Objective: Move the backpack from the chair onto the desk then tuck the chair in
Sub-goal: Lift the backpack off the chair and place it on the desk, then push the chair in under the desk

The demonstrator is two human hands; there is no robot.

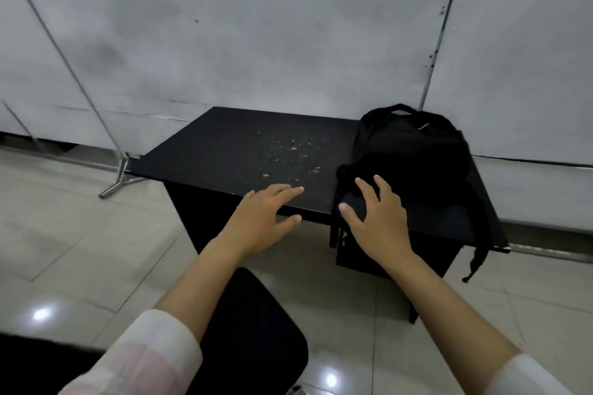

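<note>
A black backpack (414, 157) lies on the right half of the black desk (231, 151), its top handle toward the wall and one strap hanging over the desk's right front corner. My right hand (378, 218) hovers with fingers spread at the backpack's near end, holding nothing. Over the desk's front edge my left hand (263, 218) is open too, fingers apart. The chair's black seat (253, 330) sits below my forearms, out from the desk.
A white panelled wall stands right behind the desk. A metal stand foot (122, 179) rests on the tiled floor at the desk's left. The desk's dark side panels (394, 263) flank the gap beneath it. Pale specks dot the desktop.
</note>
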